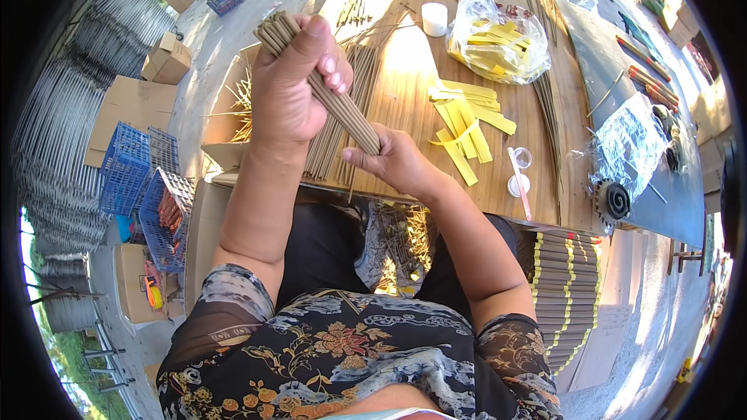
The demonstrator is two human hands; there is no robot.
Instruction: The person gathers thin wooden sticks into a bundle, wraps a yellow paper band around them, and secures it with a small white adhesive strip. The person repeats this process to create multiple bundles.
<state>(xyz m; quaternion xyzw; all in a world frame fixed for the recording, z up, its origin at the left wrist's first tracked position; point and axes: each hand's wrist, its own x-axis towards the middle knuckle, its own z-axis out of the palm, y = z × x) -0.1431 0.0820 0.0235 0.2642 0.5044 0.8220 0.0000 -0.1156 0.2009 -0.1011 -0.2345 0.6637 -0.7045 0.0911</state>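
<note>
A tight bundle of brown incense sticks (342, 109) slants above the table's near edge, its upper end leaning left. My left hand (298, 82) is wrapped round the upper part, with the stick ends poking out past the thumb. Around the lower end, my right hand (401, 162) is closed, fingers and thumb against the sticks. Beneath and beside the bundle, loose incense sticks (331, 152) lie in a row on the wooden table (405, 109). Yellow paper strips (471, 120) are scattered to the right of my hands.
Beyond the strips stand a clear plastic bag (498, 39) of yellow strips and a white cup (434, 19). Small round containers (519, 185) sit near the front edge. An open cardboard box (233, 109) and blue crates (128, 167) are at left; bundled sticks (564, 295) are stacked low right.
</note>
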